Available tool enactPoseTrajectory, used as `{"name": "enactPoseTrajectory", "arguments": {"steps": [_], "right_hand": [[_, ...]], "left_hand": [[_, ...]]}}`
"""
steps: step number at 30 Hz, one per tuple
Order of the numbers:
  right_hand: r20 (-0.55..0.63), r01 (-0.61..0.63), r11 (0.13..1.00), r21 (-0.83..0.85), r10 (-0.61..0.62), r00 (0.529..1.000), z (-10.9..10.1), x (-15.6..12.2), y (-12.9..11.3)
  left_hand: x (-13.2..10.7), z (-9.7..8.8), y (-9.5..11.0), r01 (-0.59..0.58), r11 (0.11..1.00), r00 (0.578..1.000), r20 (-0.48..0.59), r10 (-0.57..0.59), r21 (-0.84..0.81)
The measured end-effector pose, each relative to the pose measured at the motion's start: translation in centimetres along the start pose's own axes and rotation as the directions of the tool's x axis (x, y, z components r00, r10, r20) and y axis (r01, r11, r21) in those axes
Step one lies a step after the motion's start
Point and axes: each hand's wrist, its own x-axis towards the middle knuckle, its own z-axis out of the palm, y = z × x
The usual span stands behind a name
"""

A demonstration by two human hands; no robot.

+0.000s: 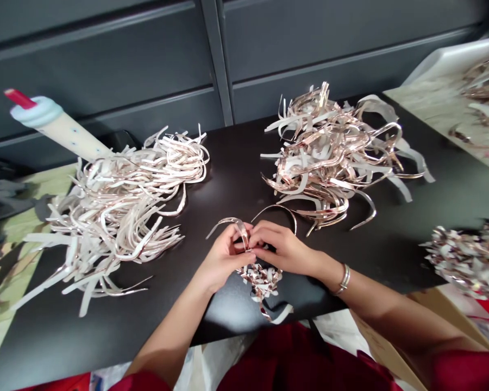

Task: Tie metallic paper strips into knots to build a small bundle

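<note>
My left hand (pixel 226 255) and my right hand (pixel 283 247) meet near the table's front edge, with fingers pinched together. Both grip a shiny rose-gold strip (pixel 242 231), whose one end curls up over the left fingers. A thin strip end (pixel 295 220) arcs out behind the right hand. Below my fingers lies a small bunch of short, crinkled rose-gold and white pieces (pixel 264 283), with a curled white tail at its bottom. Exactly where the fingertips pinch is partly hidden.
A heap of long whitish strips (pixel 114 206) covers the left of the black table (pixel 232 174); a rose-gold heap (pixel 330 157) lies back right. Crinkled pieces (pixel 468 258) sit at the right edge. Behind the left heap leans a pale tumbler (pixel 73 136) with a red straw. Grey panels (pixel 146 70) stand behind.
</note>
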Motion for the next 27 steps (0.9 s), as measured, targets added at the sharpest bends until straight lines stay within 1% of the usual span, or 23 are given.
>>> {"name": "enactPoseTrajectory", "arguments": {"steps": [2,4,5,7,9,12,14,15,19,20,22,24,25,27], "right_hand": [[-0.082,0.064,0.994,-0.091,-0.072,0.994,0.4,-0.2,-0.1],[-0.080,0.142,0.979,-0.149,-0.155,0.985,0.6,-0.2,-0.2],[-0.065,0.163,0.974,-0.158,-0.175,0.982,0.7,-0.3,-0.3],[-0.046,0.155,0.976,-0.152,-0.164,0.985,0.8,-0.3,-0.3],[-0.047,0.111,0.984,-0.136,-0.118,0.992,0.7,-0.4,-0.3],[-0.076,0.036,0.995,-0.095,-0.043,0.996,0.2,-0.5,-0.2],[-0.065,0.008,0.998,-0.061,-0.012,0.998,0.0,-0.6,-0.3],[-0.046,0.008,0.999,-0.046,-0.011,0.999,0.0,-0.5,-0.3],[0.023,0.048,0.998,-0.029,-0.048,0.999,0.3,-0.3,-0.6],[0.033,0.058,0.998,-0.037,-0.057,0.998,0.3,-0.2,-0.7],[0.056,0.085,0.995,-0.053,-0.082,0.995,0.4,-0.2,-0.7],[0.086,0.106,0.993,-0.054,-0.101,0.991,0.3,-0.2,-0.5],[0.099,0.104,0.993,-0.048,-0.099,0.990,0.1,-0.3,-0.4],[0.103,0.062,0.998,-0.013,-0.061,0.993,-0.2,-0.6,-0.2]], "left_hand": [[0.0,0.1,0.1,-0.001,0.998,1.000,-0.011,0.000,-0.064],[0.1,0.2,0.2,-0.010,0.996,1.000,-0.027,0.008,-0.093],[0.1,0.2,0.3,-0.013,0.995,0.999,-0.042,0.009,-0.098],[0.1,0.0,0.5,0.001,0.995,0.997,-0.075,-0.009,-0.096],[0.1,-0.3,0.6,0.033,0.996,0.995,-0.087,-0.040,-0.078],[0.0,-0.8,0.7,0.068,0.997,0.997,-0.043,-0.070,-0.036],[0.0,-1.0,0.7,0.079,0.997,0.997,-0.009,-0.079,-0.025],[0.1,-1.0,0.7,0.077,0.996,0.997,-0.012,-0.078,-0.032],[0.3,-0.9,0.5,-0.013,0.997,0.990,-0.144,0.002,-0.074],[0.4,-0.8,0.5,-0.023,0.997,0.987,-0.157,0.012,-0.069],[0.4,-0.8,0.5,-0.011,0.999,0.990,-0.141,0.004,-0.049],[0.4,-1.0,0.8,0.018,1.000,0.995,-0.102,-0.021,-0.026],[0.3,-1.2,0.9,0.030,0.999,0.996,-0.080,-0.031,-0.012],[0.1,-1.7,1.3,0.060,0.998,0.998,-0.019,-0.060,0.015]]}}
